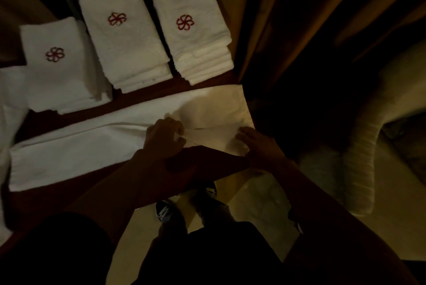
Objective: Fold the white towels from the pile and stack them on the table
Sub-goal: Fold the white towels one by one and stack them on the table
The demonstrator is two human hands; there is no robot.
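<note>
Right now the long white towel [76,146] is lying across the near part of the dark table [57,204], already doubled lengthwise into a strip, with its right end reaching the table's corner. The left hand [162,138] is gripping it partway along, fingers curled and seemingly pinching up a ridge of cloth, probably to mark where the next crosswise fold will fall. The right hand [258,148] is resting on the towel's right end with fingers stretched out fairly flat and holding nothing, likely pressing the layers flat; in this dim light I cannot tell whether the thumb is tucking under the edge.

Behind the strip, three piles of folded towels are standing side by side: the left stack [60,72], the middle stack [124,40] and the right stack [196,38], each showing a red flower emblem [185,22] on top, so the folding appears meant to bring that mark uppermost. Loose white cloth [9,105] is spilling along the left edge, probably the unfolded pile. Beyond the table a curtain [265,19] is hanging, an armchair [368,146] is standing to the right, and the person's shoes [166,212] are showing below.
</note>
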